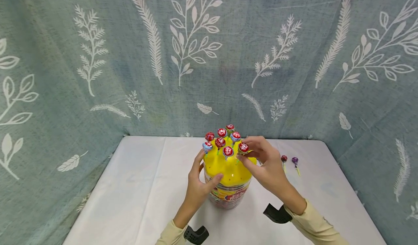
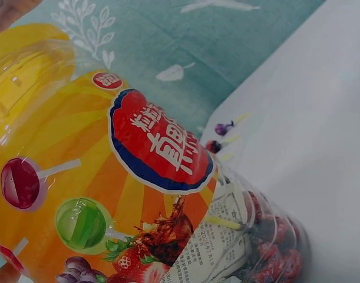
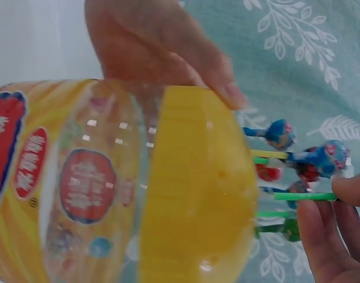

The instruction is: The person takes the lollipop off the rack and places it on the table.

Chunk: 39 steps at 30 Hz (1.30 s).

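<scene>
A clear plastic jar (image 1: 228, 198) with a printed yellow-orange label stands upright, topped by a domed yellow lid (image 1: 232, 178). Several wrapped lollipops (image 1: 220, 142) stand stick-down in the lid, heads up. My left hand (image 1: 197, 189) grips the lid's left side, thumb toward the front and fingers behind. Over the lid's right side, my right hand (image 1: 270, 168) pinches a lollipop (image 1: 243, 148) in a red and green wrapper. In the right wrist view its green stick (image 3: 303, 196) points at the lid, the tip just off the yellow surface.
Two loose lollipops, one dark red (image 1: 284, 158) and one purple (image 1: 295, 160), lie on the white table (image 1: 130, 187) right of the jar. More wrapped sweets (image 2: 277, 253) show through the jar's lower wall. Leaf-patterned cloth (image 1: 209, 92) hangs behind the table.
</scene>
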Available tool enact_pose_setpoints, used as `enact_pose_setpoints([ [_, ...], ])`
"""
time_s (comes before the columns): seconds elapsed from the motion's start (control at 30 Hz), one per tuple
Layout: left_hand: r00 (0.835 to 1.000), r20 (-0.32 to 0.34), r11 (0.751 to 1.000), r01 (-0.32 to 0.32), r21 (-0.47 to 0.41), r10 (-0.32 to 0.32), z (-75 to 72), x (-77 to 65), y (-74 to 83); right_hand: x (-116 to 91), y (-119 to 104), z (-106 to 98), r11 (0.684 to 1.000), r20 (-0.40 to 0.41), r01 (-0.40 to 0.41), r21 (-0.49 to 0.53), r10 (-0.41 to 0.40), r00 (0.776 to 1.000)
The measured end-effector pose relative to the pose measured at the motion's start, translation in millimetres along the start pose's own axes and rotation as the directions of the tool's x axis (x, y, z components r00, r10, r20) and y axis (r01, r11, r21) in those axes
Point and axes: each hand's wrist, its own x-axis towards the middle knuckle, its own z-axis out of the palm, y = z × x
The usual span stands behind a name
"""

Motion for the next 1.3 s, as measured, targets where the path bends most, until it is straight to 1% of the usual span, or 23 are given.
enact_pose_setpoints([
  [0.1, 1.0, 0.002, 1.0, 0.01, -0.009, -0.01, -0.9, 1.0, 14.4, 2.4, -3.4, -5.0, 1.0, -0.02, 0.01, -0.006, -0.011, 1.0],
  [0.17, 1.0, 0.001, 1.0, 0.014, -0.007, -0.014, -1.0, 1.4, 19.3, 3.0, -4.4, -8.8, 1.0, -0.028, 0.013, -0.016, -0.014, 1.0],
  [0.27, 1.0, -0.002, 1.0, 0.013, -0.009, -0.013, -0.9, 1.6, 20.3, 2.9, -3.8, -14.1, 1.0, -0.036, 0.013, -0.019, -0.014, 0.999],
  [0.47, 1.0, -0.013, 1.0, -0.022, -0.016, 0.022, -0.5, 1.8, 18.3, 0.4, -0.1, -23.4, 1.0, -0.059, -0.003, -0.025, 0.002, 0.998],
  [0.63, 0.999, -0.013, 0.999, -0.031, -0.011, 0.031, -0.1, 1.9, 17.4, -3.0, 4.2, -32.4, 0.998, -0.059, -0.011, -0.068, 0.007, 0.998],
  [0.77, 1.0, -0.011, 1.0, -0.022, -0.016, 0.022, 0.1, 1.1, 17.8, -5.0, 9.0, -39.3, 0.996, -0.048, -0.013, -0.091, 0.008, 0.999],
  [0.97, 1.0, 0.001, 1.0, -0.002, -0.018, 0.002, -0.5, 1.4, 20.2, -9.4, 18.6, -49.4, 0.992, -0.049, -0.058, -0.116, 0.052, 0.997],
  [1.07, 1.0, 0.005, 1.0, -0.01, -0.022, 0.01, 0.0, 2.3, 18.0, -13.0, 22.7, -55.8, 0.985, -0.046, -0.079, -0.156, 0.072, 0.996],
  [1.23, 0.999, -0.008, 0.999, -0.038, -0.009, 0.038, 1.3, 1.1, -6.5, -20.2, 31.7, -65.2, 0.97, -0.046, -0.115, -0.214, 0.107, 0.993],
  [1.3, 1.0, -0.009, 1.0, -0.028, -0.011, 0.028, 0.5, 0.3, -4.9, -23.8, 36.0, -68.7, 0.964, -0.053, -0.131, -0.231, 0.122, 0.991],
])
